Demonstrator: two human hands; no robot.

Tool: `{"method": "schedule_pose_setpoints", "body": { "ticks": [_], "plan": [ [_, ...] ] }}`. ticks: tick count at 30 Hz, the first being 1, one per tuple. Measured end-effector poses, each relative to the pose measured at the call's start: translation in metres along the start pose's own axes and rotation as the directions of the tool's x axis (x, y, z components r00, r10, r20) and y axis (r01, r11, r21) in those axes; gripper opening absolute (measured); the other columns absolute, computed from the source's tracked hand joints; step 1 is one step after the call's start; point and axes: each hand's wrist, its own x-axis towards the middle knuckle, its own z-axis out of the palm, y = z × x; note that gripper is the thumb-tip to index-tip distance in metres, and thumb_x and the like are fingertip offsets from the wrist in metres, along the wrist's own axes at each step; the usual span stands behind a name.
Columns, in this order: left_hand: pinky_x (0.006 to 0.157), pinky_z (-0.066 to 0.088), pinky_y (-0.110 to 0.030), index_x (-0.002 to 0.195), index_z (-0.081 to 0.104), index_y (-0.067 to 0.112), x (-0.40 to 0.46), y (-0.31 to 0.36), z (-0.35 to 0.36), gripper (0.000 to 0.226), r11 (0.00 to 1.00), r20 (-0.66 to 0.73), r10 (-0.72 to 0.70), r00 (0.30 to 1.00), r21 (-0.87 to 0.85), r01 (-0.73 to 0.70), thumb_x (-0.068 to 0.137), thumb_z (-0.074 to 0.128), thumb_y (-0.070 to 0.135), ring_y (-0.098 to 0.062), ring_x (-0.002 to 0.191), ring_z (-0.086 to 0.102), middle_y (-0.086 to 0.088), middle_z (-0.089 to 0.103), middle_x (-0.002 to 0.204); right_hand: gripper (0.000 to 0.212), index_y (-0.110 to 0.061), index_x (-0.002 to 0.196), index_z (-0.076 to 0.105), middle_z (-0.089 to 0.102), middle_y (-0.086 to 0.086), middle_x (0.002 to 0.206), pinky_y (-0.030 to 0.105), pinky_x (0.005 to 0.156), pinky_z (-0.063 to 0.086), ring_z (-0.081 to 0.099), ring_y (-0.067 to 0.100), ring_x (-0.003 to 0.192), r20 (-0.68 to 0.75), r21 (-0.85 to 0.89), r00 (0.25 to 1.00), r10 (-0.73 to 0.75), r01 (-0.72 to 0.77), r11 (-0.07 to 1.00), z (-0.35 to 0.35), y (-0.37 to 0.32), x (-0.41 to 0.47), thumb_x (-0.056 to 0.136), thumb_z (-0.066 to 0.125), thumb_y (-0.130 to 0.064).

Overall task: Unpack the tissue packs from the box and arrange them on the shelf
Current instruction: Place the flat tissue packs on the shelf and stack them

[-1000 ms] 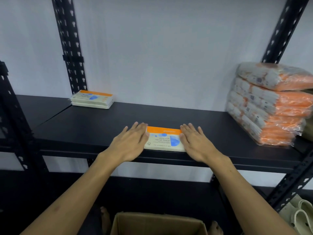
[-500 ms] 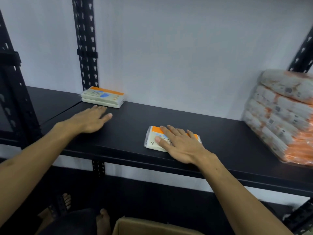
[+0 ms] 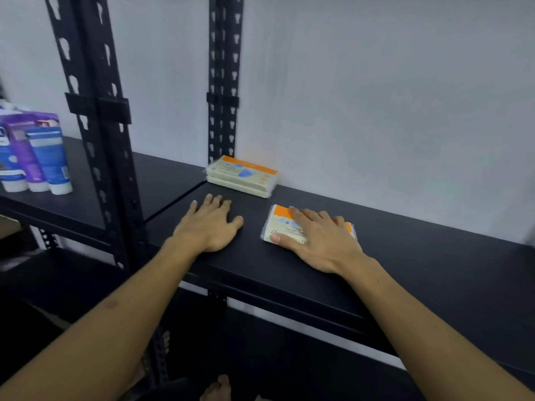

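A tissue pack, pale with an orange strip and blue print, lies flat on the black shelf. My right hand presses down on top of it, fingers spread and thumb at its front left corner, hiding its right half. My left hand rests flat and empty on the shelf a short way to the left of the pack. Behind it, two more tissue packs are stacked against the wall at the shelf's back left corner. The box is out of view.
Black slotted uprights stand at the front left and at the back by the stack. Several blue and purple tubes stand on the neighbouring shelf to the left. Bare feet show on the floor below.
My left hand left the pack and moved left onto the bare shelf. My right hand came on top of the pack and slid it left toward the stack. The view turned left.
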Motion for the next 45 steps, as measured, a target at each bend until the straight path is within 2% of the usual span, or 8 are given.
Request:
{"method": "schedule_pose_setpoints", "body": {
  "ticks": [9,14,20,24,26,32,38,45],
  "plan": [
    [0.127,-0.001,-0.046,0.163,0.010,0.019,0.003,-0.001,0.000,0.073,1.000,0.002,0.000,1.000,-0.026,0.000,0.102,0.022,0.057,-0.017,0.157,-0.004,-0.001,0.002,0.171,0.078,-0.042,0.155,0.027,0.036,-0.008,0.160,0.049,0.114,0.024,0.037,0.020,0.141,-0.188,0.121,0.982,-0.021,0.045,0.992,-0.004,-0.011,0.049,0.088,0.029,-0.082],
    [0.127,-0.004,-0.046,0.163,0.009,0.019,0.002,-0.001,0.000,0.074,0.999,0.007,-0.003,1.000,-0.045,0.003,0.102,0.022,0.058,-0.017,0.157,-0.007,-0.001,0.000,0.171,0.081,-0.038,0.154,0.032,0.044,-0.007,0.156,0.052,0.111,0.029,0.044,0.023,0.137,-0.273,0.183,0.962,0.026,0.026,0.983,-0.024,-0.032,0.101,0.087,0.028,-0.085],
    [0.126,-0.006,-0.046,0.163,0.003,0.020,0.005,-0.001,-0.001,0.075,1.000,0.044,-0.006,0.999,-0.024,0.007,0.101,0.018,0.059,-0.017,0.156,-0.012,-0.001,-0.005,0.171,0.086,-0.029,0.151,0.034,0.054,0.003,0.146,0.059,0.108,0.029,0.047,0.033,0.132,-0.224,0.165,0.973,0.062,-0.025,0.986,-0.029,-0.062,0.175,0.086,0.031,-0.085],
    [0.126,-0.006,-0.046,0.163,0.002,0.020,0.006,0.000,0.000,0.075,1.000,0.039,-0.002,0.999,-0.021,0.003,0.101,0.017,0.059,-0.017,0.156,-0.012,-0.001,-0.006,0.171,0.079,-0.021,0.134,0.043,0.061,0.007,0.130,0.057,0.102,0.033,0.051,0.033,0.122,-0.175,0.125,0.982,0.071,-0.050,0.991,-0.017,-0.078,0.205,0.086,0.034,-0.084],
    [0.126,-0.007,-0.046,0.163,0.002,0.020,0.006,-0.001,0.001,0.075,1.000,0.038,-0.002,0.999,-0.021,0.003,0.101,0.017,0.058,-0.017,0.156,-0.012,-0.001,-0.007,0.171,0.078,-0.022,0.133,0.046,0.059,0.007,0.132,0.057,0.103,0.032,0.050,0.032,0.124,-0.175,0.084,0.983,0.056,-0.042,0.996,-0.013,-0.082,0.215,0.087,0.033,-0.084],
    [0.126,-0.007,-0.045,0.163,0.002,0.020,0.006,0.000,0.000,0.074,1.000,0.040,-0.003,0.999,-0.030,0.004,0.101,0.017,0.058,-0.017,0.156,-0.013,0.000,-0.008,0.171,0.088,-0.023,0.137,0.054,0.049,0.007,0.144,0.059,0.110,0.025,0.041,0.032,0.134,-0.182,-0.006,0.983,0.029,-0.031,1.000,-0.021,-0.086,0.224,0.085,0.022,-0.087],
    [0.126,-0.006,-0.045,0.163,0.004,0.021,0.006,0.000,-0.001,0.074,0.999,0.032,-0.003,0.999,-0.048,0.005,0.101,0.019,0.057,-0.016,0.156,-0.012,0.000,-0.005,0.171,0.071,-0.027,0.146,0.039,0.048,0.003,0.146,0.054,0.107,0.027,0.044,0.028,0.132,-0.332,-0.039,0.942,-0.060,0.050,0.998,-0.006,-0.068,0.197,0.089,0.043,-0.070],
    [0.127,-0.005,-0.044,0.163,0.007,0.022,0.005,0.000,0.000,0.073,0.998,0.016,-0.014,1.000,-0.056,0.015,0.101,0.021,0.057,-0.015,0.156,-0.010,0.001,-0.003,0.171,0.051,-0.027,0.141,0.048,0.048,0.004,0.144,0.052,0.107,0.030,0.042,0.025,0.132,-0.400,-0.057,0.909,-0.121,0.107,0.993,0.023,-0.047,0.185,0.099,0.045,-0.055]
  ]
}}
